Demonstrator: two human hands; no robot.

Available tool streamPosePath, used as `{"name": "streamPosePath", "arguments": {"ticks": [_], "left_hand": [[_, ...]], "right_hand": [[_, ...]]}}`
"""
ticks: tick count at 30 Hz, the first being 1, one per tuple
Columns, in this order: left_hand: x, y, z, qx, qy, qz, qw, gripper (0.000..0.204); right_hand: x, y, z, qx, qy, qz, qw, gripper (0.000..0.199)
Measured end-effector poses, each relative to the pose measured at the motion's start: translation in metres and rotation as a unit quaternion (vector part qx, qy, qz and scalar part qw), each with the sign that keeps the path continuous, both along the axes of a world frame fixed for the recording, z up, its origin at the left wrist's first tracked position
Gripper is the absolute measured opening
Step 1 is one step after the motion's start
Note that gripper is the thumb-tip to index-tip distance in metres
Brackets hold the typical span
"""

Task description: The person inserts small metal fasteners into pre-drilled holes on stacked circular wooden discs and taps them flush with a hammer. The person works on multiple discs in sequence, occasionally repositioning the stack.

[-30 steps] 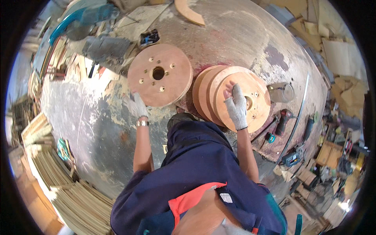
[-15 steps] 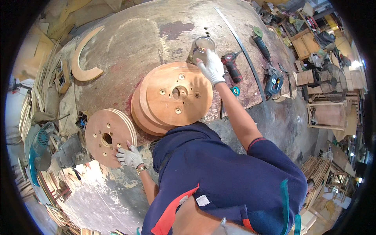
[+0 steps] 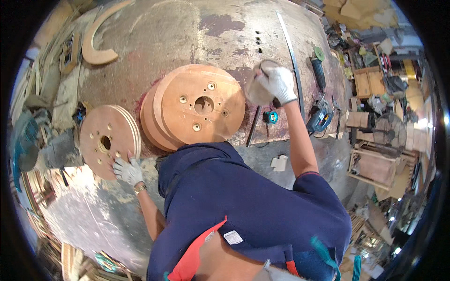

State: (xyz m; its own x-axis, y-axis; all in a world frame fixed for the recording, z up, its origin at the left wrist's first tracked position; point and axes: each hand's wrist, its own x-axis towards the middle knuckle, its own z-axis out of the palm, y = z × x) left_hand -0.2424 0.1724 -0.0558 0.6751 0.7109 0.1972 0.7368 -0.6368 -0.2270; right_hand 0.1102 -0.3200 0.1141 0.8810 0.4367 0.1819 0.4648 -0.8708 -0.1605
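Holding the clear jar to the right of the larger disc stack, your right hand has its gloved fingers curled around the upper part, probably because the rim gives a ready purchase. Blur hides where each fingertip sits, and you cannot tell whether the base touches the surface.

Your left hand, also gloved, lies with its fingers spread against the smaller disc stack, at the side facing you. It looks like a steadying touch, since that stack seems to project past the near edge toward the left corner; whether your thumb grips underneath is hidden.

The larger stack lies flat by the middle of the near edge, close in front of your body, apparently for easy reach. Its top disc sits offset from those below, with its central opening and smaller holes facing up in plain view.

As for containers, the jar's wall is see-through, but your glove and the blur keep its contents unreadable. Beyond the smaller stack, toward the left edge, a dark box seems to hold bluish bits too small to name. The teal tape measure rests near the near edge, below your right hand.
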Motion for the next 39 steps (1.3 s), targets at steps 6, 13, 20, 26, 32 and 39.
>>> {"name": "streamPosePath", "arguments": {"ticks": [6,13,20,26,32,39], "left_hand": [[0.005,-0.002,-0.002,0.016,-0.042,-0.011,0.999,0.071],[0.002,-0.005,0.003,-0.026,-0.043,0.009,0.999,0.075],[0.003,-0.002,0.005,-0.027,-0.045,-0.034,0.998,0.076],[0.001,0.001,0.004,-0.012,-0.041,-0.027,0.999,0.075],[0.01,-0.004,0.009,-0.032,-0.032,-0.017,0.999,0.073],[0.006,-0.003,0.007,-0.026,-0.032,-0.007,0.999,0.071]], "right_hand": [[-0.02,-0.025,-0.012,-0.075,0.27,0.058,0.958,0.033],[-0.03,-0.034,-0.056,-0.041,0.427,0.072,0.901,0.04],[-0.001,-0.025,-0.056,-0.069,0.513,0.083,0.852,0.039],[0.005,-0.019,-0.06,-0.128,0.456,0.105,0.875,0.032],[0.01,-0.035,-0.074,-0.097,0.467,0.102,0.873,0.04],[0.002,-0.041,-0.072,-0.098,0.402,0.122,0.902,0.045]]}}
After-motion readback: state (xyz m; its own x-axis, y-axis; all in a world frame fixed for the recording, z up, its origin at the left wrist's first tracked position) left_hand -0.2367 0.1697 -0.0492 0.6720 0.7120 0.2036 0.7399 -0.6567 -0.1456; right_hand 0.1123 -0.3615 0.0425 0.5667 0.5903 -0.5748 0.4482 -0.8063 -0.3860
